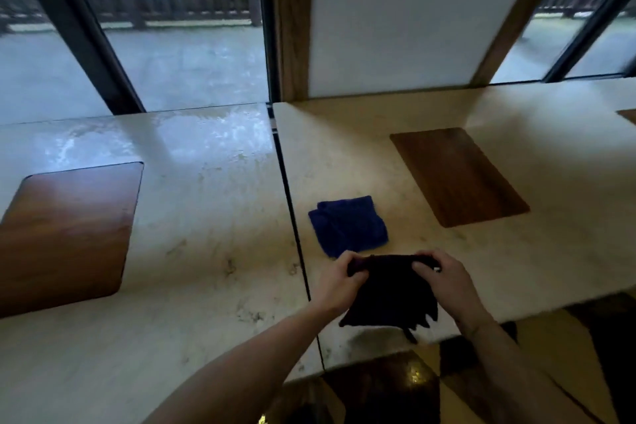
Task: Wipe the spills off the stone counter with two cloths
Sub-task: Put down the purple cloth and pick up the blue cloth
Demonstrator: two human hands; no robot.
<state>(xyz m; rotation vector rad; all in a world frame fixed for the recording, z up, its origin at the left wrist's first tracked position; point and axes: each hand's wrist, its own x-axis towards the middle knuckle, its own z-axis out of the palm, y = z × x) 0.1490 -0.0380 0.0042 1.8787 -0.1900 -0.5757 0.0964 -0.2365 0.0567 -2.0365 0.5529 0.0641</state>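
Frame blurred, dim; spills hard to make out. Black cloth [390, 289] near desk [213, 217] front edge, top edge pinched by left hand [339, 280] and right hand [444, 280], rest hanging; lower corner dark, unclear. Blue cloth [348, 225] folded flat just behind it, beside dark seam [289, 193]. Wood inlays: one [69, 237] at left edge, cut off; another [459, 177] toward right. Pale stone, glossy rear left. Windows [172, 45] and white wall [395, 17] behind desk.

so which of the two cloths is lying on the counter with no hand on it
The blue cloth, folded on the stone counter. The black cloth is gripped at its top edge by the left hand and right hand.
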